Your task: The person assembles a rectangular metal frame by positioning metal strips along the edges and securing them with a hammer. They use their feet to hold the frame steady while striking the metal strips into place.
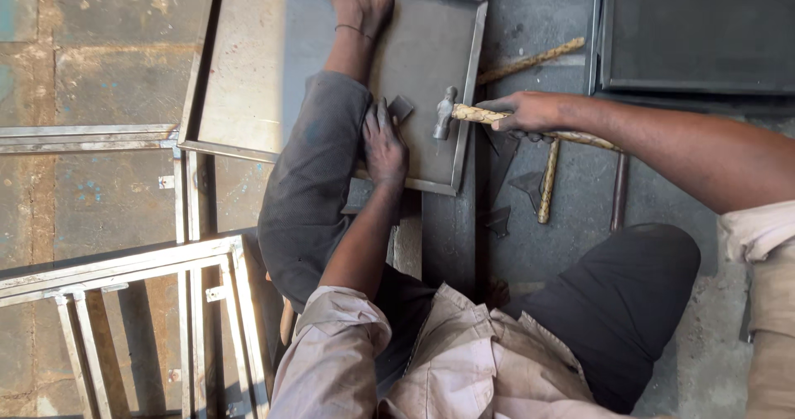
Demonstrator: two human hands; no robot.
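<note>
The person sits on the floor [108, 63] with a shallow metal tray [431, 50] under one outstretched leg [319, 150], and the step in hand looks like hammering a small metal piece [402, 107] against the tray's sheet. The left hand [383, 142] lies flat, fingers pressing that small dark piece down near the tray's 5 o'clock corner; its grip is not closed around anything, only pinning. The right hand [530, 111] has its grip closed on the wooden handle of a hammer [464, 114], whose steel head hovers just beside the piece, at 3 o'clock from it. Any blow would likely call for a short, well-aimed stroke, since the left fingers sit very near the head. At 3 o'clock of the tray lie spare wooden handles [546, 179], a metal rod [619, 191] and dark triangular offcuts [530, 183]; another dark tray [696, 30] sits at 1 o'clock. Welded steel frames [124, 262] crowd the floor at 8 o'clock, and the tray's raised rim limits the swing.
</note>
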